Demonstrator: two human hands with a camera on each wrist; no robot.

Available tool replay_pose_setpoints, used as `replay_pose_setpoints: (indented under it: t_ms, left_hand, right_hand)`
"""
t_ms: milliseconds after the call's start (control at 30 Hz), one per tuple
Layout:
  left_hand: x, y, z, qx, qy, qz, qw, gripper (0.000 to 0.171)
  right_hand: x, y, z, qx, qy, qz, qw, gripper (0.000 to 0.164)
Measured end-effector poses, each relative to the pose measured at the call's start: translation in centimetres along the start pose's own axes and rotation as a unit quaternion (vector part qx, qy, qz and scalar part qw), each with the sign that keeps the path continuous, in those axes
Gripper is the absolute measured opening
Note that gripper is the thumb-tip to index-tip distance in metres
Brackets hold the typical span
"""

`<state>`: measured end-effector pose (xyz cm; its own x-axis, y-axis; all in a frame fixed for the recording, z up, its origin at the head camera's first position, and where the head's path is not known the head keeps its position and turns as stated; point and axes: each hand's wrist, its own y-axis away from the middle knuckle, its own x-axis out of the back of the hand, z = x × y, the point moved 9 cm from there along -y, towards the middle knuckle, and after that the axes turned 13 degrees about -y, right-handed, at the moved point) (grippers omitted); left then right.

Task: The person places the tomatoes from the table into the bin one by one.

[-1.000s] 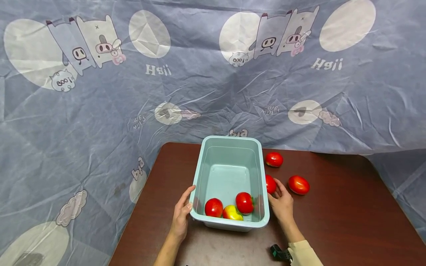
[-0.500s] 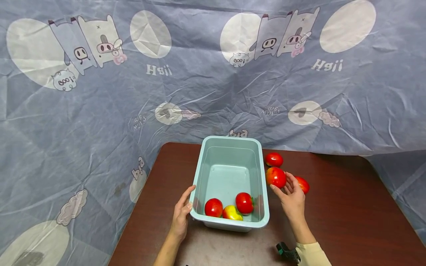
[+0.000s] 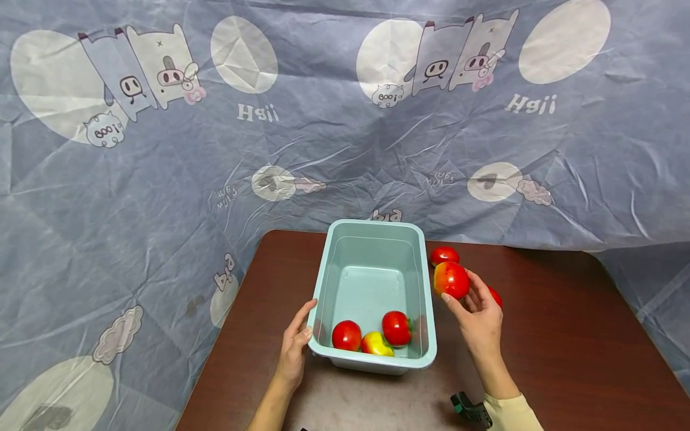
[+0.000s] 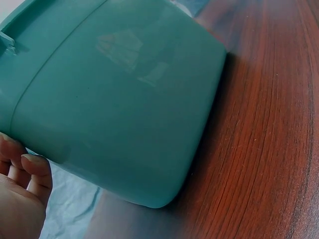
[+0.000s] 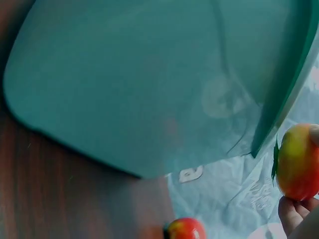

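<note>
A pale green plastic bin (image 3: 372,363) stands on the table; its outer wall fills much of both wrist views. My left hand (image 3: 293,350) grips its left front rim, with fingers (image 4: 36,167) bent against the wall in the left wrist view. My right hand (image 3: 480,317) holds a red-and-yellow fruit (image 3: 451,280) between thumb and fingers, just right of the bin and above the table. Small green leaves show on this fruit (image 5: 296,162) in the right wrist view. Inside the bin's near end lie a red fruit (image 3: 347,336), a yellow-and-red fruit (image 3: 377,344) and another red fruit (image 3: 396,328).
On the brown table (image 3: 550,335), a red fruit (image 3: 444,255) lies beside the bin's far right side. Another red fruit (image 3: 495,296) is partly hidden behind my right hand. A patterned grey-blue cloth (image 3: 334,143) hangs along the table's far edge.
My right hand has lifted the red-and-yellow fruit from beside the bin, moving it up and slightly right. The left hand and the bin have stayed put.
</note>
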<state>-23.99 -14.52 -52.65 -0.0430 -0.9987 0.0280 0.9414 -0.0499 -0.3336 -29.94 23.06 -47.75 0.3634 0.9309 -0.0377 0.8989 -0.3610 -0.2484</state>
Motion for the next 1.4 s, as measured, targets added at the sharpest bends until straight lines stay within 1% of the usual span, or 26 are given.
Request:
replay_pose_setpoints:
  t_ms: [100,233,267,367,500,667,733,867,1033,1133,1267,1400]
  left_hand:
    - [0.0,0.0,0.0,0.002,0.001,0.003,1.0000,0.056]
    - [0.0,-0.1,-0.1,0.005,0.004,0.005,1.0000,0.056]
    - [0.0,-0.1,-0.1,0.005,0.004,0.005,1.0000,0.056]
    - [0.0,-0.1,-0.1,0.004,0.005,0.006,1.0000,0.057]
    - [0.0,0.0,-0.2,0.002,0.006,0.003,1.0000,0.056]
    - [-0.1,0.0,-0.3,0.005,0.006,0.000,1.0000,0.056]
    - [-0.2,0.1,-0.3,0.005,0.006,-0.002,1.0000,0.056]
    - [-0.2,0.0,-0.2,0.004,0.005,-0.003,1.0000,0.056]
    - [0.0,0.0,0.0,-0.002,0.005,0.002,1.0000,0.056]
    - [-0.1,0.0,0.0,-0.001,0.007,0.000,1.0000,0.057]
    - [-0.2,-0.1,0.0,0.001,0.011,-0.005,0.9999,0.057]
    - [-0.2,0.0,0.0,0.001,0.014,0.000,0.9999,0.057]
  right_hand:
    - [-0.6,0.3,-0.9,-0.001,-0.032,-0.005,0.999,0.065]
    - [-1.6,0.6,-1.9,-0.005,-0.054,-0.024,0.998,0.067]
    - [-1.8,0.6,-2.0,-0.006,-0.052,-0.028,0.998,0.067]
    - [-2.5,0.7,-2.1,-0.011,-0.075,-0.039,0.996,0.067]
    - [-3.7,0.9,-2.1,-0.007,-0.094,-0.061,0.994,0.068]
    - [-4.7,1.0,-2.3,-0.002,-0.081,-0.088,0.993,0.068]
    - [-4.8,1.1,-2.2,-0.006,-0.084,-0.091,0.992,0.068]
    - [-4.7,1.2,-2.0,-0.015,-0.107,-0.091,0.990,0.069]
    - [-4.9,1.4,-2.0,0.000,-0.143,-0.109,0.984,0.071]
    - [-4.7,1.5,-1.8,0.006,-0.153,-0.103,0.983,0.069]
    - [-4.0,1.6,-0.8,-0.014,-0.155,-0.080,0.985,0.062]
    - [-3.6,1.7,0.3,-0.040,-0.143,-0.080,0.986,0.057]
